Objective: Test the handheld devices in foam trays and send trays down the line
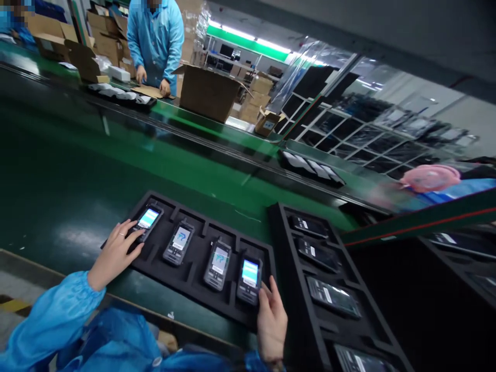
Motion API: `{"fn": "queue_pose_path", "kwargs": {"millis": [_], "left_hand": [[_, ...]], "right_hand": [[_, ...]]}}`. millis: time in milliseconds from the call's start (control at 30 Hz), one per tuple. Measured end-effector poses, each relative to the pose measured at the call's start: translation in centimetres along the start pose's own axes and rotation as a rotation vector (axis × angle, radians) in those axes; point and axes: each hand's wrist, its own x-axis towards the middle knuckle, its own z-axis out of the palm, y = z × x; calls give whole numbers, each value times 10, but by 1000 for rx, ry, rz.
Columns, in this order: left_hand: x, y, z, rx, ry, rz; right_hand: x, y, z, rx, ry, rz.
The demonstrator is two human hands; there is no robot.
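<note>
- L hand [116, 253] & R hand [273, 318] well apart, at opp. ends of a black foam tray w/ 4 compartments [192, 271].
- Tray lies at an angle on the shiny dark-green work surface [77, 170]; 1 handheld per compartment, screens up.
- L hand: fingers spread, tips over lower part of the far-L dark-grey handheld w/ lit blue-and-white screen [149, 218]; not wrapped around it.
- R hand: thumb & fingers at R edge of the far-R dark-grey handheld w/ bright blue-and-white screen [249, 274]; can't tell if it grips.
- Between them, 2 grey keypad handhelds w/ logo on pale screens [179, 243], hands off both.
- Just R of tray: a 2nd black foam tray [277, 227], at least 4 dark-screened handhelds [333, 296] in it.
- Across the line: co-worker in lt-blue jacket [155, 36], both hands down at flat brown cardboard [149, 92], beside a big open brown carton [207, 93].
- Far R: blurred pink cap [430, 178].
</note>
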Motion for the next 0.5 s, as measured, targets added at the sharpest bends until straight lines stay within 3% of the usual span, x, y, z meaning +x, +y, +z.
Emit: {"fn": "queue_pose_path", "kwargs": {"millis": [67, 167, 300, 333, 400, 500], "left_hand": [[3, 2, 0, 14, -19, 28], [5, 4, 1, -4, -36, 42], [5, 1, 3, 11, -10, 72], [5, 1, 4, 25, 0, 87], [4, -1, 5, 52, 18, 113], [3, -2, 5, 87, 41, 139]], "right_hand": [[-11, 0, 4, -77, 9, -54], [-44, 0, 21, -227, -59, -302], [-92, 6, 59, -419, -603, -665], [-99, 8, 68, -437, -673, -754], [-106, 11, 80, -477, -705, -879], [-102, 14, 80, -561, -563, -939]]}}
